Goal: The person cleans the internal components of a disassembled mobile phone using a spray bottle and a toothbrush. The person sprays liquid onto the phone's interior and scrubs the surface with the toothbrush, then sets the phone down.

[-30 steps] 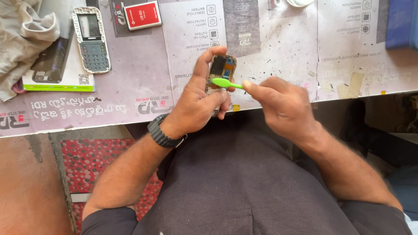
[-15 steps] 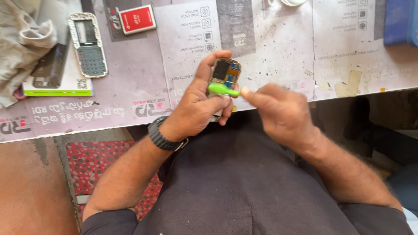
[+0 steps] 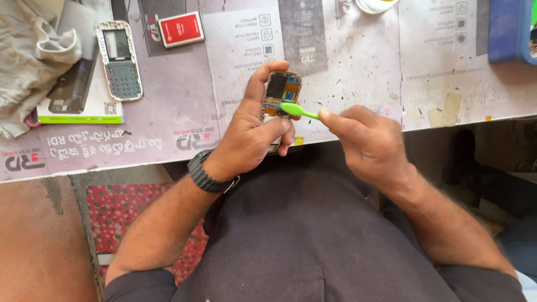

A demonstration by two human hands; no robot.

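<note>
My left hand (image 3: 253, 134) grips an opened phone circuit board (image 3: 281, 88), its orange and blue parts facing up, over the table's front edge. My right hand (image 3: 363, 142) holds a bright green toothbrush (image 3: 299, 110) by the handle, and the brush head rests on the lower part of the board. A black watch (image 3: 206, 174) sits on my left wrist.
A grey keypad phone front cover (image 3: 118, 60) lies at the back left beside a white and green box (image 3: 84, 109) with a dark phone part on it. A crumpled cloth (image 3: 31, 56) lies far left, a red battery (image 3: 180, 29) behind, a blue container (image 3: 512, 31) far right.
The brush head has slid back and forth across the board in short strokes. My left hand keeps the board in nearly the same place.
</note>
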